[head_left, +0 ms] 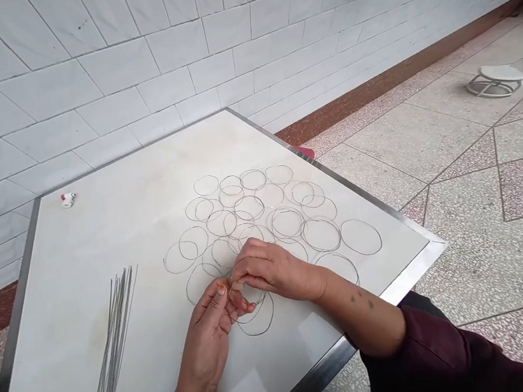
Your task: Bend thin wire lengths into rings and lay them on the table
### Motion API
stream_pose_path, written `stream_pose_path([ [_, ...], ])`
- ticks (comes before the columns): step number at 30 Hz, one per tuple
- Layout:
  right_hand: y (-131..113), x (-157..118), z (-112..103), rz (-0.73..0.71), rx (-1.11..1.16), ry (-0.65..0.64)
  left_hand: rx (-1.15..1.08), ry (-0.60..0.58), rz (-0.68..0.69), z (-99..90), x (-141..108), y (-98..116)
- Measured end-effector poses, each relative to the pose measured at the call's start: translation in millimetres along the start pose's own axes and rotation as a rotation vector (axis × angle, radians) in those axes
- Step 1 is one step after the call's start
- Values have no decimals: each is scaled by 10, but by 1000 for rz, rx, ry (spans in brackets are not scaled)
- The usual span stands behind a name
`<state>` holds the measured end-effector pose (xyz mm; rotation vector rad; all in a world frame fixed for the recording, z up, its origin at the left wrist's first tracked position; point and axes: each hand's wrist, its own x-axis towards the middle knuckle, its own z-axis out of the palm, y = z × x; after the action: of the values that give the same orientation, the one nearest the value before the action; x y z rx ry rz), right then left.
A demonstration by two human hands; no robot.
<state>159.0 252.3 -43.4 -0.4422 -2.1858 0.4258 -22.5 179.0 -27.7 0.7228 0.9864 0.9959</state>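
My left hand is closed, its thumb and forefinger pinching a thin wire ring near the table's front edge. Just above and to the right, my right hand also pinches the wire, close to the left fingertips. Part of the ring is hidden behind my fingers. Beyond both hands, several loose wire rings lie spread and overlapping on the white table. To the left of my left hand rests a bundle of straight wires, fanned slightly at its far end.
A small white and red object sits at the table's far left corner. Metal trim edges the table, which stands by a white tiled wall. On the speckled floor at right is a low round stool.
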Motion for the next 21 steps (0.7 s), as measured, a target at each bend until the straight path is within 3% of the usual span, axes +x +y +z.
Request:
stream_pose_path([
  [6,12,-28,11,78,29,-49,49,-9,-26,-11,2,-17],
  [12,-10,-19,-4,52,63,-62,113,-29,-64,11,-14,7],
  [21,-2,-21,4,95,151,-62,-13,-56,-90,11,6,-5],
])
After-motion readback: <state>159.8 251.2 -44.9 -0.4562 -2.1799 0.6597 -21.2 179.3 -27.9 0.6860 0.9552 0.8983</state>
